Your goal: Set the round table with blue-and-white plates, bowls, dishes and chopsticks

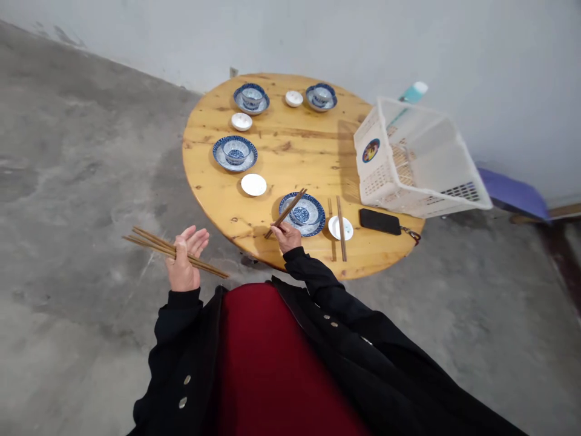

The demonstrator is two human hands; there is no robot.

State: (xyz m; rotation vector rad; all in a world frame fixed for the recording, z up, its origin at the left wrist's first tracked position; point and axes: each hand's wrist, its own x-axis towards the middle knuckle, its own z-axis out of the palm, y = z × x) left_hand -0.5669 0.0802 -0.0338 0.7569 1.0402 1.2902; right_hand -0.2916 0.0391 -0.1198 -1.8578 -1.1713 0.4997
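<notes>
My left hand (185, 259) is off the table's left side, above the concrete floor, and grips a bundle of several brown chopsticks (154, 244) that lie level across the palm. My right hand (287, 235) is at the near edge of the round wooden table (290, 151), fingers pinched on a pair of chopsticks (287, 212) that slant up over the nearest blue-patterned plate and bowl (303, 214). Another pair of chopsticks (340, 233) lies on the table right of that plate, beside a small white dish (340, 227).
Three more blue plate-and-bowl sets (235, 152) (251, 99) (321, 97) and small white dishes (253, 184) stand round the table. A white plastic basket (415, 160) sits tilted at the right edge, a black phone (380, 221) in front of it. Grey wall behind.
</notes>
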